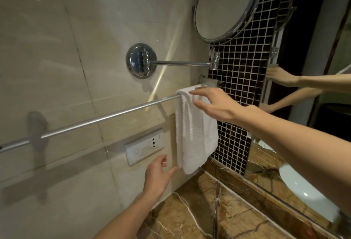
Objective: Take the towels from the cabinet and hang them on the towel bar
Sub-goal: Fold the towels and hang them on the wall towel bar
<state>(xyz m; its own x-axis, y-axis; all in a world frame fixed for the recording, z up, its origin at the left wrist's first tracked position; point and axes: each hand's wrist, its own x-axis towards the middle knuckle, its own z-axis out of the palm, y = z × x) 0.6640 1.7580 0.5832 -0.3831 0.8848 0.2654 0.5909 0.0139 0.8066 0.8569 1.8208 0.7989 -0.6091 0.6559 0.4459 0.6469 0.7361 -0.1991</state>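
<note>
A white folded towel (195, 130) hangs over the right end of the chrome towel bar (98, 120), which runs along the beige tiled wall. My right hand (214, 104) rests on the top of the towel at the bar, fingers spread, not gripping. My left hand (158, 174) is below, fingers apart, its thumb tip touching the towel's lower left edge. The cabinet is out of view.
A round swing-arm mirror (226, 7) on a chrome wall mount (141, 60) hangs just above the bar. A white socket plate (144, 146) sits below the bar. Brown marble counter (209, 212) lies underneath; a wall mirror at right reflects my arms and a white basin.
</note>
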